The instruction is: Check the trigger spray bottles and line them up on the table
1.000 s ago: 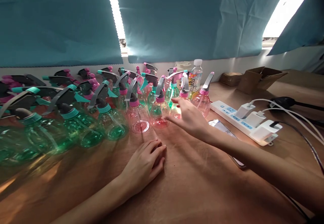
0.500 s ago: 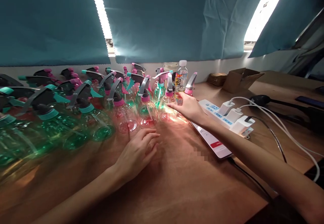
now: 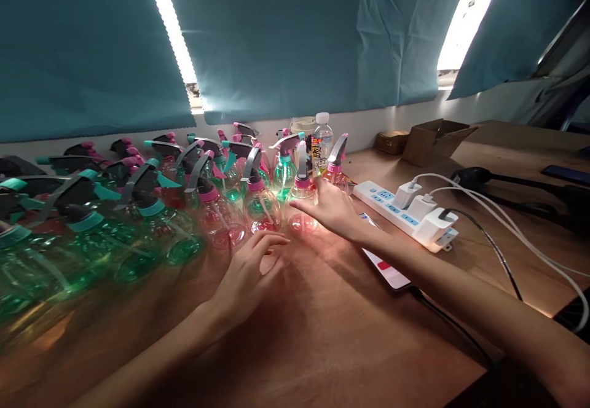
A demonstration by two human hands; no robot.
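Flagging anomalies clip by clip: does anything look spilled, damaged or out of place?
No spill or damage shows. Only the labelled bottle looks mildly odd, standing behind pink spray bottles near the right hand, with a white cap instead of a trigger.

The spray bottles (image 3: 173, 230) are pink or green, the curtain (image 3: 276, 39) teal.

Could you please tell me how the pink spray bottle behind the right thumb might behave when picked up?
The spray bottle is probably light, as its clear body shows no obvious liquid line. Its glossy surface may feel slippery. With a tall trigger head on top, it could tip if pushed high.
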